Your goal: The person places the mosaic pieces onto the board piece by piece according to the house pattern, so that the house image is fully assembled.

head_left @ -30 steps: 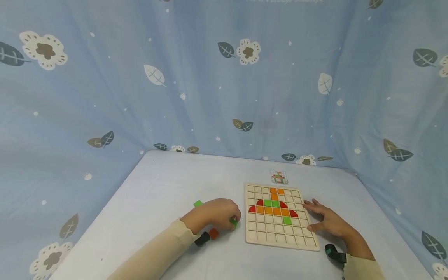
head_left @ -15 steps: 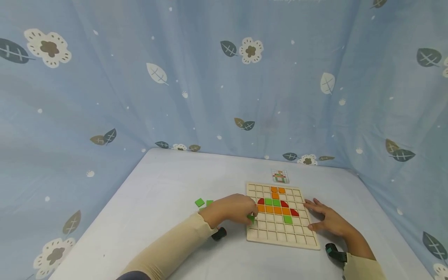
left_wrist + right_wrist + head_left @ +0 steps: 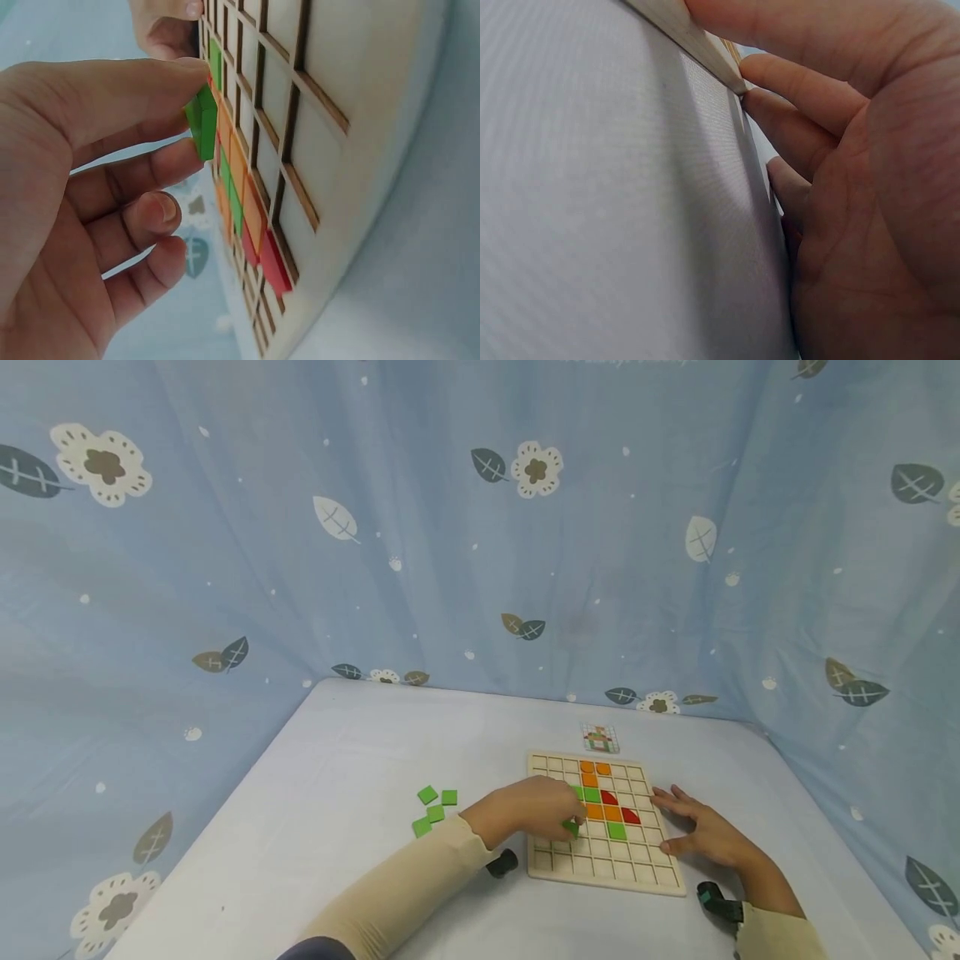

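My left hand is over the left half of a wooden grid board, pinching a green square tile between thumb and index finger. In the left wrist view the tile is tilted and looks just above the grid; contact cannot be told. Orange, green and red tiles sit in the board's cells, among them a lone green tile below the rows. The left hand covers some of them. Along the board's right edge rests my right hand, its thumb and fingertips touching the wooden side, fingers spread.
Several loose green tiles lie on the white table left of the board. A small pattern card is behind the board. Black wrist cameras hang below both wrists. A blue patterned curtain encloses the table.
My left hand has carried the green tile rightward from the table to above the board. The loose green tiles behind it have come into sight. The right hand stays at the board's edge.
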The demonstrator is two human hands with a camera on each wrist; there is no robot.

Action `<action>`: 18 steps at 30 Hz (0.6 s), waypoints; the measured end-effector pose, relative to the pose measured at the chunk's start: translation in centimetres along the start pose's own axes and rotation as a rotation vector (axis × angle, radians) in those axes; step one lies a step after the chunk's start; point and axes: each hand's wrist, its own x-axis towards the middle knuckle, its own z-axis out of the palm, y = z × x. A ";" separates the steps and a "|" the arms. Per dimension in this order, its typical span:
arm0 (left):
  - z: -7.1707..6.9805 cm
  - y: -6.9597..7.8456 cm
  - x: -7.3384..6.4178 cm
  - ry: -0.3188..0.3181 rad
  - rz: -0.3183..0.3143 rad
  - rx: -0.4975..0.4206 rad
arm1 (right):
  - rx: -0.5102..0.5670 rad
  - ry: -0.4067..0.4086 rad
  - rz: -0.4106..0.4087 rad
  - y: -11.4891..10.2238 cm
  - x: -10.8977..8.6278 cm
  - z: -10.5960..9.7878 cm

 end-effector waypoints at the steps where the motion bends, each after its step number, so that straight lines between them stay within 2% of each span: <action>1: 0.0 0.2 0.2 -0.003 0.003 0.004 | -0.002 0.001 0.000 0.0 0.0 0.0; 5: 0.1 0.7 1.0 -0.010 0.015 0.007 | -0.004 0.004 0.008 -0.1 0.0 0.0; 10: 0.3 1.2 1.9 -0.028 -0.002 -0.016 | -0.008 0.000 0.018 -0.1 0.1 0.1; 18: 0.6 2.3 3.3 -0.052 0.009 0.021 | 0.018 0.008 -0.049 0.3 0.0 -0.2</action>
